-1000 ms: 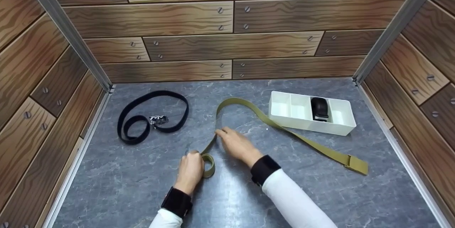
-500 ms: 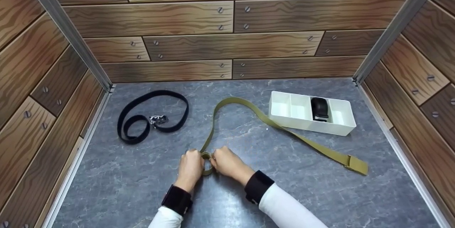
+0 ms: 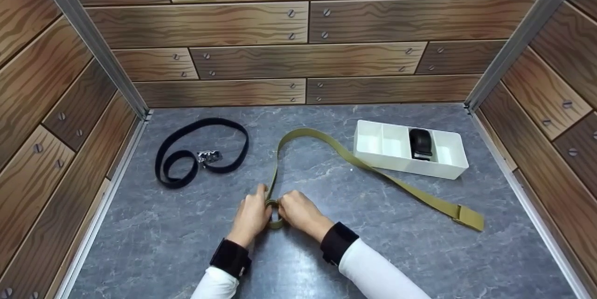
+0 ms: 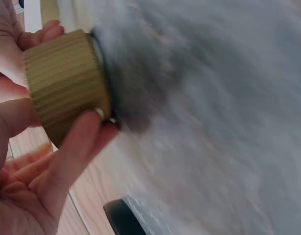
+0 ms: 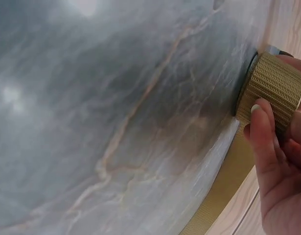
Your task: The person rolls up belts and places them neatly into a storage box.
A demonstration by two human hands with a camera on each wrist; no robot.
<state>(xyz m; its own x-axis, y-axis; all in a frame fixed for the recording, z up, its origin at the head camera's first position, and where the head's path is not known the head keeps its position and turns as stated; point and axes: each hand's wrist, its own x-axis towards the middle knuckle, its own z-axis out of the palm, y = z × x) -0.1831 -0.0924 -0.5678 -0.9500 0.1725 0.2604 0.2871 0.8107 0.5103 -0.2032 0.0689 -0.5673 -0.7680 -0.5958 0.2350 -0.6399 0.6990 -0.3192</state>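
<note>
An olive-green webbing belt (image 3: pixel 343 152) lies in a curve across the grey tabletop, with its flat buckle end (image 3: pixel 468 217) at the right. Its near end is wound into a small coil (image 3: pixel 275 224) standing on edge between the two hands. My left hand (image 3: pixel 252 215) holds the coil from the left, its index finger pointing up along the strap. From the right, my right hand (image 3: pixel 302 212) pinches the coil with curled fingers. In the left wrist view, fingers wrap the ribbed coil (image 4: pixel 67 81); the right wrist view shows fingertips on the coil's band (image 5: pixel 277 88).
A black belt (image 3: pixel 210 121) with a shiny metal buckle (image 3: pixel 209 156) lies looped at the left. At the back right, a white divided tray (image 3: pixel 410 168) holds a black rounded roll (image 3: pixel 420 142). Wood-patterned walls (image 3: pixel 247 91) enclose the back and sides.
The right hand has come down from the strap to the coil beside the left hand. The left index finger has straightened upward, and the strap above the coil has shifted slightly left.
</note>
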